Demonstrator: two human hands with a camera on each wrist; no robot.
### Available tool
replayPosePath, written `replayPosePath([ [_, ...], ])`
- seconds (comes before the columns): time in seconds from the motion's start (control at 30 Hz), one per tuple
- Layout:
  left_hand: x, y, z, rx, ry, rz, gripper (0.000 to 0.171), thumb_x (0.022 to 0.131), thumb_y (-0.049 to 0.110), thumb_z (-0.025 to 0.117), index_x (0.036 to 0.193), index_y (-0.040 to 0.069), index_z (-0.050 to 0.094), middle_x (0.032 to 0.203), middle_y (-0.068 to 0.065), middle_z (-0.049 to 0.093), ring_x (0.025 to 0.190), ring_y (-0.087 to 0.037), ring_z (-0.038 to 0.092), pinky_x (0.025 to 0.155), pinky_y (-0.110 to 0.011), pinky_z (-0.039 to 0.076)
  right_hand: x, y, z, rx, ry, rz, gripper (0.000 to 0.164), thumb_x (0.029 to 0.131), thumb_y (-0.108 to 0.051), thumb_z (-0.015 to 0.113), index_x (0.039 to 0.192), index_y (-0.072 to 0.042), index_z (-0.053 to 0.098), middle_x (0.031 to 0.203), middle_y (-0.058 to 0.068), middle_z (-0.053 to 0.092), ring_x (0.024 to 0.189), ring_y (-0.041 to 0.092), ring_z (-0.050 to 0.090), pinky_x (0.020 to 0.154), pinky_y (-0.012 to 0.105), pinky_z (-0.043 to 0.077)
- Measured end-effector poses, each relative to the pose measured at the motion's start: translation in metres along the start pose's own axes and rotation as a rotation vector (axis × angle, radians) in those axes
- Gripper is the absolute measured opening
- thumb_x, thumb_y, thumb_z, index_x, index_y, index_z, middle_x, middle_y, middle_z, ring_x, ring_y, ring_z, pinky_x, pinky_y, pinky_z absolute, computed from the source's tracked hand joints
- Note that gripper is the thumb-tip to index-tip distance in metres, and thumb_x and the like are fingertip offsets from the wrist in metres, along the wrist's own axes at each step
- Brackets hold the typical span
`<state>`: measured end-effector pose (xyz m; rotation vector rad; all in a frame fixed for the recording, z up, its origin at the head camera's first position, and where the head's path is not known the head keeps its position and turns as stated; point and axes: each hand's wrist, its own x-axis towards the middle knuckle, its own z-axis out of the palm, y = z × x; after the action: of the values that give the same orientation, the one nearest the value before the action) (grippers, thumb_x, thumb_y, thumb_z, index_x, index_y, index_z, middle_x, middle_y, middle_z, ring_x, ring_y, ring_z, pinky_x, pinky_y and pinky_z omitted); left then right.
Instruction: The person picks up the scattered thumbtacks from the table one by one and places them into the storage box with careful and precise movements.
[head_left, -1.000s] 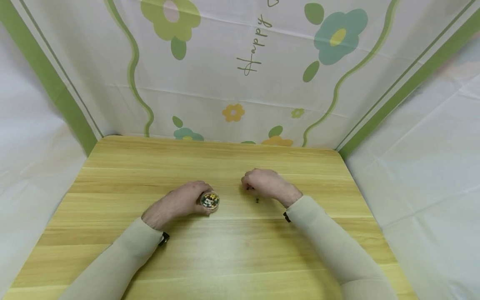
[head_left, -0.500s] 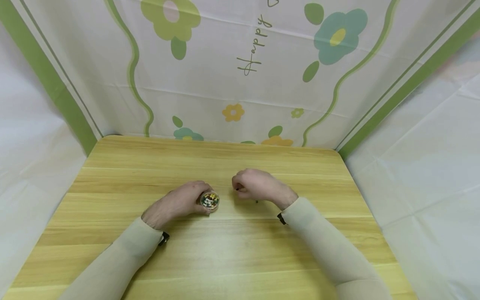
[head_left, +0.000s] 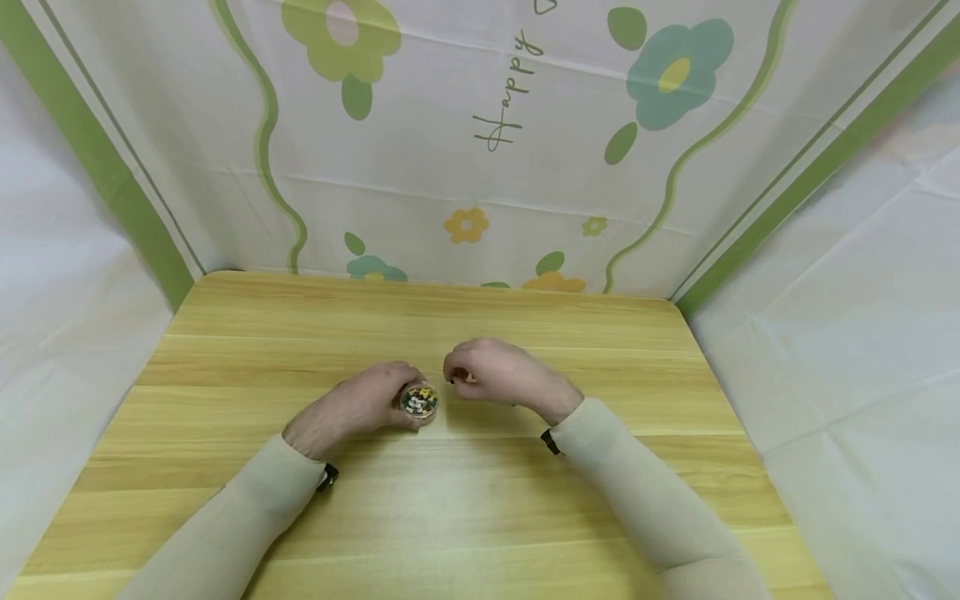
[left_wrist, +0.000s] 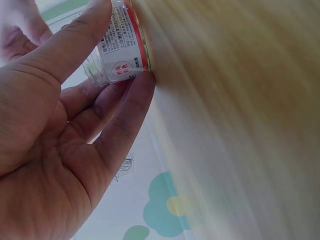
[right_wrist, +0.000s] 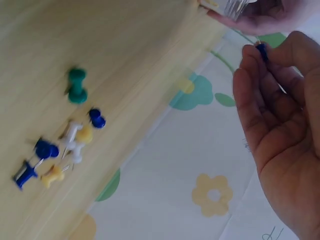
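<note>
A small clear jar [head_left: 419, 400] full of coloured push pins stands open-topped on the table, with my left hand [head_left: 358, 404] curled around its side. In the left wrist view the jar [left_wrist: 117, 45] shows a printed white label with a red edge, between thumb and fingers. To its right, my right hand [head_left: 506, 375] is just above the table, close to the jar. Its thumb and forefinger pinch a blue push pin [right_wrist: 261, 52], with the metal point directed upward in the right wrist view. In the head view the hand mostly hides this pin.
Several loose push pins lie on the wooden table [head_left: 450, 508] below the right hand: a green push pin [right_wrist: 77, 86], a blue push pin [right_wrist: 97, 118], a yellow push pin [right_wrist: 52, 176] and others. A flowered cloth [head_left: 420, 167] hangs behind the table's back edge.
My right hand has moved left toward the jar, carrying the pinched push pin away from the loose pins. The left hand and jar stay where they were.
</note>
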<state>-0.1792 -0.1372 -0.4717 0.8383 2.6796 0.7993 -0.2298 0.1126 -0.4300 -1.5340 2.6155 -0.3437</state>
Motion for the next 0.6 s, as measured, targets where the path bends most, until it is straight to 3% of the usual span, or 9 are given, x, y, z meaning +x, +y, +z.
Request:
replayPosePath([
  [0.33,-0.001,0.000,0.000,-0.042,0.004,0.011,0.050,0.081,0.032,0.088,0.120,0.009,0.068,0.108,0.000,0.067,0.096,-0.017,0.063,0.086,-0.037,0.053,0.012,-0.012,0.006,0.007,0.006,-0.074,0.013,0.099,-0.010,0.067,0.109,-0.013,0.076,0.104,-0.007,0.070,0.094,0.003,0.061,0.084,0.018,0.050],
  [0.6,-0.002,-0.001,0.000,-0.042,0.002,0.015,0.047,0.082,0.032,0.088,0.118,0.010,0.067,0.106,0.000,0.067,0.091,-0.014,0.060,0.080,-0.034,0.052,0.021,-0.021,0.016,-0.124,-0.044,-0.073,0.009,0.098,-0.017,0.071,0.106,-0.016,0.075,0.103,-0.009,0.069,0.096,0.005,0.060,0.085,0.017,0.050],
])
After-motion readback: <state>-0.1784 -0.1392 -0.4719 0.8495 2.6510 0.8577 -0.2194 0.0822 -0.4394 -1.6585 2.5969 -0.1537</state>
